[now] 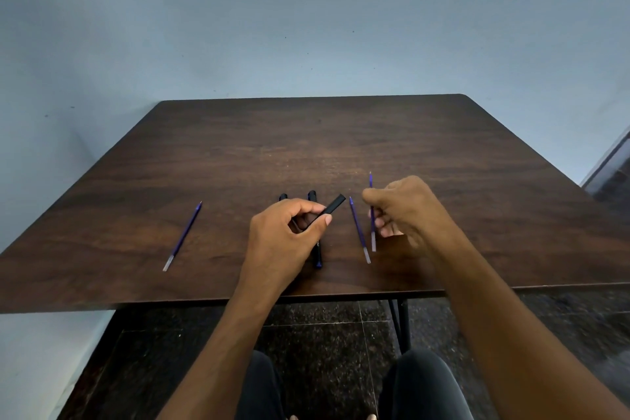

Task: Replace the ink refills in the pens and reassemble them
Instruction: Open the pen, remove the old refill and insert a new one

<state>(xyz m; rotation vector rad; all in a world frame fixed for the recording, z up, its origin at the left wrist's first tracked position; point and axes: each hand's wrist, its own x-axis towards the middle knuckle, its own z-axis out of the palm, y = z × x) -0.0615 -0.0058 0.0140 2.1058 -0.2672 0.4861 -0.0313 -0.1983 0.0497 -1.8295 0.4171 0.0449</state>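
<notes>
The table [238, 153] was dark brown with a wood-grain pattern, worn a little lighter near its middle. The barrel [333, 205] in the left hand [284, 235] was plain black. The two pens [317, 254] lying behind that hand were black as well, and the nearer one showed a blue tip. The refill [372, 215] in the right hand [405, 206] was violet-blue, paling to a clear grey end. The refill beside it [358, 230] and the far-left refill [183, 237] had the same violet-blue shafts and pale ends. The wall [306, 10] was a flat pale blue-grey with a few dark specks. The floor [324, 344] was dark speckled stone. The trousers [422, 385] were dark grey.
</notes>
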